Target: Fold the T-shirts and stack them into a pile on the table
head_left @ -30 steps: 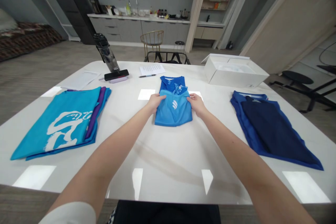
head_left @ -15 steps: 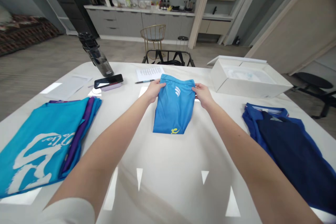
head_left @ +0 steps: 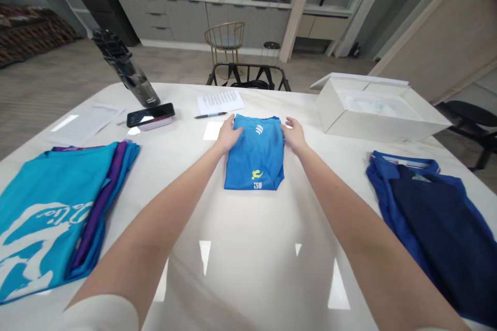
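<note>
The left hand [head_left: 228,135] is pinching the folded blue shirt [head_left: 254,154], the right hand [head_left: 294,135] showing an unclear grip; they're apparently laying it flat, smoothing likely being needed next.

Bottle [head_left: 130,75], phone [head_left: 151,115], pen [head_left: 210,115], printed sheet [head_left: 220,100], white box [head_left: 373,125].

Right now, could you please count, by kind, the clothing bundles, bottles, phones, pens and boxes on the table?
Clothing bundles: 3 (left bundle, middle bundle, right bundle)
Bottle: 1
Phone: 1
Pen: 1
Box: 1
Total: 7
</note>
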`<state>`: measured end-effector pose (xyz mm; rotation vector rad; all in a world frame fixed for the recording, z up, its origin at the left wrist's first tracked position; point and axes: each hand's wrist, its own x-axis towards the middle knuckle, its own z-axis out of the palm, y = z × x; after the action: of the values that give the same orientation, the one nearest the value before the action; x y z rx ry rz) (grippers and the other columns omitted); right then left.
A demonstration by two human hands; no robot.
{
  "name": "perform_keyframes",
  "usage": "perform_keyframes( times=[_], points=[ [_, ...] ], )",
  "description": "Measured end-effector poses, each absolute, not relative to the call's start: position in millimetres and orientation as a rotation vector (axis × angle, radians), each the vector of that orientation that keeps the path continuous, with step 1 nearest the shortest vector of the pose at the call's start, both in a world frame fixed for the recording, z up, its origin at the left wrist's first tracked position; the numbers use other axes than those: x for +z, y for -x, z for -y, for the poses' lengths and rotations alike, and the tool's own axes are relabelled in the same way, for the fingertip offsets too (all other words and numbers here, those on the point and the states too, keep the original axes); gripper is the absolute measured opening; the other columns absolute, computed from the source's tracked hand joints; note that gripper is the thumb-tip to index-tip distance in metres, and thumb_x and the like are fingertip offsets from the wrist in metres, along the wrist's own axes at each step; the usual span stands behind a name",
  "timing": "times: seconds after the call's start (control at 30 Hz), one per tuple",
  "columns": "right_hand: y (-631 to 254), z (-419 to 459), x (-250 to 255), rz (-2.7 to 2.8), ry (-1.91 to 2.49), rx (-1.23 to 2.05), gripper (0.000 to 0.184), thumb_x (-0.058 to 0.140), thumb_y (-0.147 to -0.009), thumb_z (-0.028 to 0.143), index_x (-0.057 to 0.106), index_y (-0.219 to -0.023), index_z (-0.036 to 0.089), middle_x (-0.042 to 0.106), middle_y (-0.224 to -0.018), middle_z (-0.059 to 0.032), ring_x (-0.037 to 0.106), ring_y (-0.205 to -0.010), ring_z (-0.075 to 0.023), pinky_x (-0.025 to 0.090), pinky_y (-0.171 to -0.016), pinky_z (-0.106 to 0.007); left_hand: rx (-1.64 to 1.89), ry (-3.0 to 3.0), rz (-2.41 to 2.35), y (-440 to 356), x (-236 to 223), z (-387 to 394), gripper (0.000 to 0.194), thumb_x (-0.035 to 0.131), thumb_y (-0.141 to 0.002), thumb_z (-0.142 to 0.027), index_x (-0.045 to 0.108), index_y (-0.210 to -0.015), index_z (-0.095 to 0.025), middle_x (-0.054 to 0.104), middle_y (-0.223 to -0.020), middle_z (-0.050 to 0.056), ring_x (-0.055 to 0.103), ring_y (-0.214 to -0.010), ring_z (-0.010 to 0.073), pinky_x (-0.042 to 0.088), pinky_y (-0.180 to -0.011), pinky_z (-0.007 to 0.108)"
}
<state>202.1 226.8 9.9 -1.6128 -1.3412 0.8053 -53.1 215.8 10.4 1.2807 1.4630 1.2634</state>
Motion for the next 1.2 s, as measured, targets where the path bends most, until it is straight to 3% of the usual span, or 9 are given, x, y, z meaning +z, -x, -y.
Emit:
perform_keyframes(
  times=[0.1,0.23,0.37,0.47,0.57,0.67,0.87,1.0,1.2],
  points=[
    [-205.8,-195.7,2.5,1.396,1.622,0.677,0.048,0.065,-0.086,0.03,0.062,-0.132,0.018,0.064,-0.134,-0.0145,0.066,-0.097,-0.0211,0.053,-0.089,-0.034,1.216,-1.448,-1.42,61.3,0.0,-180.0,0.068,0.077,-0.072,-0.016,0.062,-0.138,-0.02,0.055,-0.15,0.014,0.055,-0.136,0.0308,0.041,-0.117,0.042],
    [-211.7,-143.0,7.7,1.515,1.714,0.484,0.029,0.066,-0.085,0.036,0.072,-0.106,0.016,0.071,-0.109,-0.0122,0.065,-0.094,-0.024,0.05,-0.091,-0.037,1.176,-1.47,-1.503,67.5,3.9,-123.2,0.058,0.073,-0.078,-0.02,0.063,-0.135,-0.02,0.06,-0.142,0.014,0.063,-0.122,0.0281,0.047,-0.109,0.04],
    [-212.0,-93.3,18.2,1.646,1.789,0.828,0.031,0.065,-0.09,0.046,0.072,-0.078,0.019,0.07,-0.075,-0.0054,0.063,-0.072,-0.0201,0.047,-0.07,-0.031,1.08,-1.428,-1.705,71.1,12.7,-69.4,0.049,0.075,-0.081,-0.028,0.064,-0.127,-0.02,0.071,-0.12,0.012,0.069,-0.098,0.0259,0.051,-0.097,0.038],
    [-208.9,-70.2,26.3,1.617,1.833,1.137,0.038,0.067,-0.09,0.051,0.067,-0.069,0.019,0.061,-0.059,-0.0011,0.051,-0.05,-0.0134,0.039,-0.051,-0.028,0.984,-1.364,-1.8,75.0,16.7,-44.6,0.039,0.082,-0.074,-0.029,0.069,-0.109,-0.02,0.074,-0.098,0.009,0.07,-0.096,0.0281,0.05,-0.093,0.037],
    [-205.2,-59.6,35.3,1.534,1.878,1.282,0.034,0.077,-0.085,0.048,0.064,-0.071,0.02,0.052,-0.051,0.0034,0.042,-0.041,-0.0104,0.03,-0.041,-0.026,0.947,-1.285,-1.78,76.7,20.5,-34.5,0.025,0.086,-0.068,-0.027,0.069,-0.085,-0.022,0.073,-0.082,0.007,0.07,-0.099,0.0305,0.049,-0.09,0.035],
    [-200.1,-54.3,43.5,1.462,1.833,1.451,0.03,0.084,-0.079,0.042,0.064,-0.078,0.02,0.05,-0.051,0.0059,0.036,-0.039,-0.0077,0.022,-0.038,-0.022,0.966,-1.208,-1.736,74.0,25.6,-30.5,0.021,0.087,-0.065,-0.024,0.067,-0.073,-0.023,0.071,-0.072,0.006,0.071,-0.091,0.0292,0.048,-0.083,0.033],
    [-201.4,-40.5,42.6,1.309,1.747,1.544,0.029,0.083,-0.08,0.033,0.058,-0.075,0.019,0.056,-0.054,0.0039,0.039,-0.04,-0.0053,0.023,-0.036,-0.018,0.909,-1.091,-1.622,69.1,28.9,-19.1,0.017,0.079,-0.077,-0.026,0.063,-0.076,-0.021,0.061,-0.056,-0.002,0.059,-0.048,0.0158,0.043,-0.055,0.027],
    [-219.8,-27.6,35.0,1.285,1.603,1.582,0.022,0.079,-0.081,0.029,0.06,-0.084,0.02,0.065,-0.065,0.0018,0.045,-0.042,-0.0058,0.027,-0.036,-0.017,0.965,-0.972,-1.523,75.9,22.4,-11.4,0.025,0.081,-0.078,-0.03,0.058,-0.076,-0.021,0.059,-0.053,-0.003,0.056,-0.043,0.0115,0.038,-0.048,0.022],
    [-210.7,-23.9,38.2,1.294,1.659,1.662,0.017,0.074,-0.088,0.032,0.063,-0.09,0.018,0.066,-0.061,-0.0009,0.039,-0.037,-0.0058,0.022,-0.033,-0.018,0.943,-0.881,-1.416,76.1,23.1,-8.5,0.026,0.082,-0.08,-0.03,0.06,-0.078,-0.017,0.065,-0.064,0.001,0.066,-0.051,0.0133,0.043,-0.047,0.022]
  ],
)
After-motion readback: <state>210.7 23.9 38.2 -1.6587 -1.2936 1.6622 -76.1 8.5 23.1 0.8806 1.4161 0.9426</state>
